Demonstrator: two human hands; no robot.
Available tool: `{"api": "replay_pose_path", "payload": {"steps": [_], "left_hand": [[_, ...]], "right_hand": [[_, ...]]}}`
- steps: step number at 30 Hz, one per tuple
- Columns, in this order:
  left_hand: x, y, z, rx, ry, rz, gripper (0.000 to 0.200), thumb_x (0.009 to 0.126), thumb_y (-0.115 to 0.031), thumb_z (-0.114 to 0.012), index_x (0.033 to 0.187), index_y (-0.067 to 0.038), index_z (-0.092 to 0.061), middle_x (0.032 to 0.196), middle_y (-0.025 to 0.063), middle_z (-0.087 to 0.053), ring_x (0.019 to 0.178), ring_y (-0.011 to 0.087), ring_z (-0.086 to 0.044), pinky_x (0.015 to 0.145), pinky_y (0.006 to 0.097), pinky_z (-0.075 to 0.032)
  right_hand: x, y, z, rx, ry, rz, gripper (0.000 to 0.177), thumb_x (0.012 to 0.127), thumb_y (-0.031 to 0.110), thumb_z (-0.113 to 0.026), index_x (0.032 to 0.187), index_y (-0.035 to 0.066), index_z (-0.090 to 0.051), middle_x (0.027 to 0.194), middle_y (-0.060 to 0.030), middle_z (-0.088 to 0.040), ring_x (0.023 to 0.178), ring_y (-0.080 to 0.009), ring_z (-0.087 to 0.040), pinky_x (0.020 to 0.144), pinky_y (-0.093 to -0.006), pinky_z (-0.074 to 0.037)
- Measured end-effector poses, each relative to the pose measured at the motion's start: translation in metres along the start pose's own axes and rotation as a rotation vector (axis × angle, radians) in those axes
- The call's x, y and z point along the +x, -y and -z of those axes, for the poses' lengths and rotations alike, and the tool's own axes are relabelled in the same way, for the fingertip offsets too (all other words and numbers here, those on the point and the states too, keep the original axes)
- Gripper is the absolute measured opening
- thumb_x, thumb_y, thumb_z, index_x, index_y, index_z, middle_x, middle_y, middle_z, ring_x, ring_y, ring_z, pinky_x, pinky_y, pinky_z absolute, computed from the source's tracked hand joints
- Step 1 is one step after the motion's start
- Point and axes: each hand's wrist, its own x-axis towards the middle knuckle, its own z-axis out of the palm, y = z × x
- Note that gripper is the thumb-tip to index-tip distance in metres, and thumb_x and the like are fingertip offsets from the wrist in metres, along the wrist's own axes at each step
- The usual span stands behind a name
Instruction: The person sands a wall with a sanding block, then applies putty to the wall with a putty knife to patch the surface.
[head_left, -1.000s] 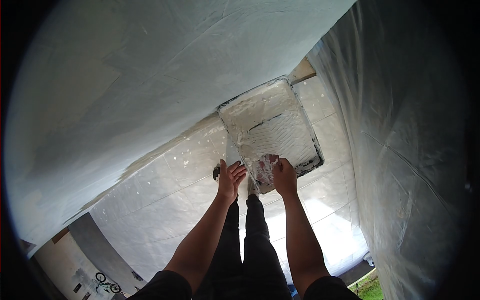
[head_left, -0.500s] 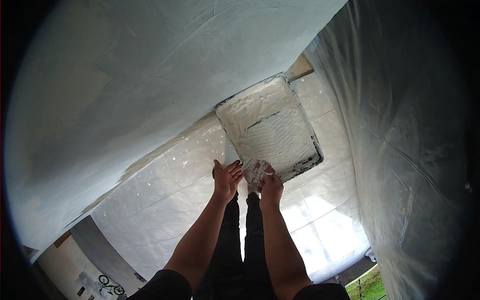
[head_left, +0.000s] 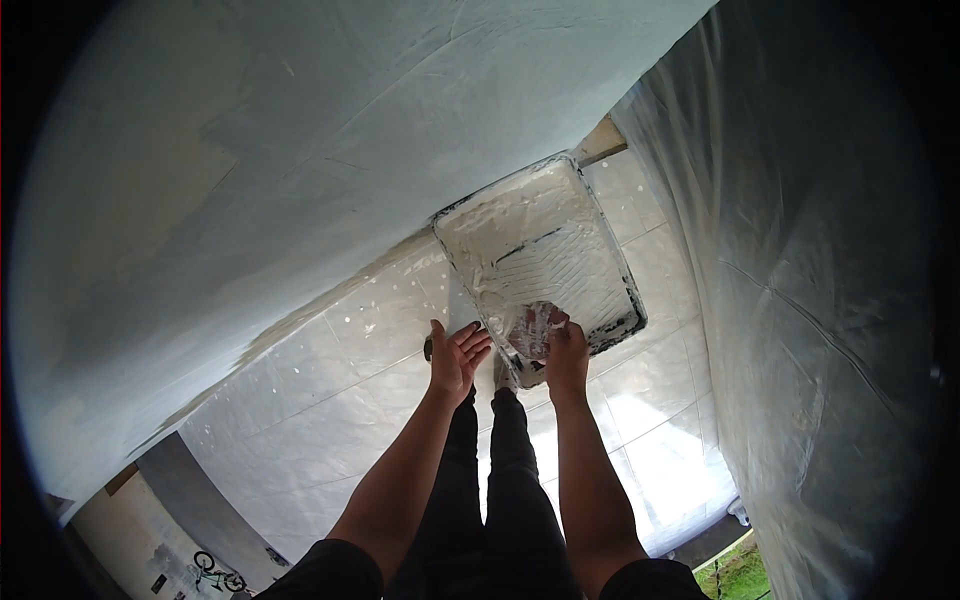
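Observation:
A large paint tray (head_left: pixel 600 215), dark-edged and coated in off-white paint, lies on the floor in front of my feet. Its ribbed slope shows diagonal grooves through the paint. My right hand (head_left: pixel 568 355) is closed around one edge of a flat reddish piece smeared with white (head_left: pixel 535 330), over the tray's near end. What kind of piece this is I cannot tell. Left of the tray's near corner is my left hand (head_left: pixel 458 355), palm turned up and fingers spread, holding nothing.
A grey-white patchy wall (head_left: pixel 300 150) rises along the left, close to the tray. Clear plastic sheeting (head_left: pixel 800 300) hangs on the right. White spots dot the tiled floor (head_left: pixel 340 370). A bicycle (head_left: pixel 218 573) and grass (head_left: pixel 740 572) show at the bottom corners.
My right hand has moved right and slightly forward with the reddish piece, which now overlaps more of the tray. My left hand has barely shifted and stays open.

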Motion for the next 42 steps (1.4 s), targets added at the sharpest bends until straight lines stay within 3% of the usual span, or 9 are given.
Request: {"api": "replay_pose_path", "payload": {"steps": [4, 9, 16, 19, 25, 30, 34, 39, 42], "left_hand": [[-0.001, 0.0, -0.002, 0.007, -0.008, 0.005, 0.108, 0.091, -0.082, -0.023, 0.146, 0.011, -0.034, 0.134, 0.0233, -0.055, 0.125, 0.031, -0.053, 0.113, 0.0419, -0.036], [-0.003, 0.001, -0.005, 0.016, -0.026, -0.002, 0.108, 0.091, -0.082, -0.023, 0.146, 0.011, -0.035, 0.134, 0.0232, -0.055, 0.125, 0.0308, -0.053, 0.113, 0.0421, -0.036], [-0.002, 0.004, -0.004, 0.016, -0.024, -0.018, 0.108, 0.09, -0.083, -0.025, 0.145, 0.01, -0.036, 0.134, 0.0233, -0.055, 0.126, 0.0307, -0.053, 0.113, 0.0418, -0.037], [-0.003, 0.004, -0.004, 0.022, -0.022, -0.022, 0.108, 0.09, -0.083, -0.026, 0.145, 0.01, -0.037, 0.134, 0.0234, -0.055, 0.126, 0.0309, -0.052, 0.113, 0.0418, -0.036], [-0.002, 0.004, -0.006, 0.049, -0.028, -0.03, 0.109, 0.09, -0.083, -0.025, 0.145, 0.011, -0.035, 0.136, 0.0246, -0.054, 0.128, 0.0315, -0.052, 0.114, 0.0417, -0.035], [-0.004, 0.002, -0.007, 0.075, -0.025, -0.029, 0.11, 0.09, -0.083, -0.024, 0.146, 0.012, -0.034, 0.137, 0.0255, -0.053, 0.128, 0.0317, -0.052, 0.114, 0.0415, -0.035], [-0.004, 0.001, -0.008, 0.07, -0.023, -0.026, 0.109, 0.091, -0.082, -0.024, 0.145, 0.012, -0.034, 0.137, 0.0257, -0.053, 0.128, 0.0316, -0.052, 0.114, 0.0414, -0.035], [-0.004, 0.001, -0.009, 0.045, -0.036, -0.014, 0.109, 0.091, -0.082, -0.025, 0.145, 0.011, -0.035, 0.136, 0.0255, -0.054, 0.127, 0.0313, -0.052, 0.114, 0.0414, -0.036], [-0.004, 0.001, -0.009, 0.048, -0.042, -0.017, 0.109, 0.091, -0.082, -0.025, 0.145, 0.011, -0.035, 0.136, 0.025, -0.054, 0.126, 0.031, -0.053, 0.114, 0.0414, -0.036]], "right_hand": [[-0.001, -0.003, -0.005, -0.062, 0.034, 0.057, 0.031, 0.096, 0.014, -0.054, 0.121, -0.004, -0.055, 0.094, -0.0186, -0.063, 0.085, -0.029, -0.063, 0.083, -0.0404, -0.05], [0.003, 0.005, -0.013, -0.165, 0.049, 0.149, 0.029, 0.098, 0.013, -0.053, 0.124, 0.0, -0.055, 0.111, -0.0249, -0.067, 0.104, -0.0425, -0.065, 0.087, -0.0455, -0.05], [0.022, 0.034, -0.007, -0.35, 0.26, 0.192, 0.031, 0.098, 0.017, -0.054, 0.125, 0.002, -0.055, 0.106, -0.0263, -0.067, 0.105, -0.0436, -0.064, 0.087, -0.0472, -0.05], [0.03, 0.038, 0.003, -0.383, 0.349, 0.249, 0.031, 0.098, 0.019, -0.055, 0.123, 0.002, -0.056, 0.101, -0.0256, -0.067, 0.099, -0.0429, -0.065, 0.084, -0.0476, -0.05], [0.056, 0.027, 0.016, -0.372, 0.651, 0.319, 0.032, 0.095, 0.017, -0.059, 0.122, 0.0, -0.058, 0.097, -0.0188, -0.068, 0.091, -0.03, -0.068, 0.079, -0.0452, -0.055], [0.056, 0.05, 0.021, -0.058, 0.848, -0.073, 0.039, 0.094, 0.023, -0.06, 0.128, 0.003, -0.06, 0.11, -0.013, -0.067, 0.094, -0.0242, -0.066, 0.073, -0.0428, -0.064], [0.056, 0.063, 0.004, -0.058, 0.746, -0.214, 0.043, 0.099, 0.035, -0.049, 0.122, 0.002, -0.064, 0.105, -0.0161, -0.069, 0.088, -0.0266, -0.069, 0.064, -0.0405, -0.062], [0.056, 0.063, -0.009, -0.258, 0.632, -0.151, 0.055, 0.102, 0.046, -0.041, 0.113, -0.002, -0.066, 0.089, -0.0245, -0.069, 0.088, -0.0367, -0.069, 0.074, -0.0456, -0.056], [0.058, 0.044, -0.017, -0.322, 0.528, 0.028, 0.052, 0.101, 0.047, -0.049, 0.11, -0.001, -0.067, 0.089, -0.0152, -0.071, 0.084, -0.0271, -0.067, 0.075, -0.0378, -0.054]]}}
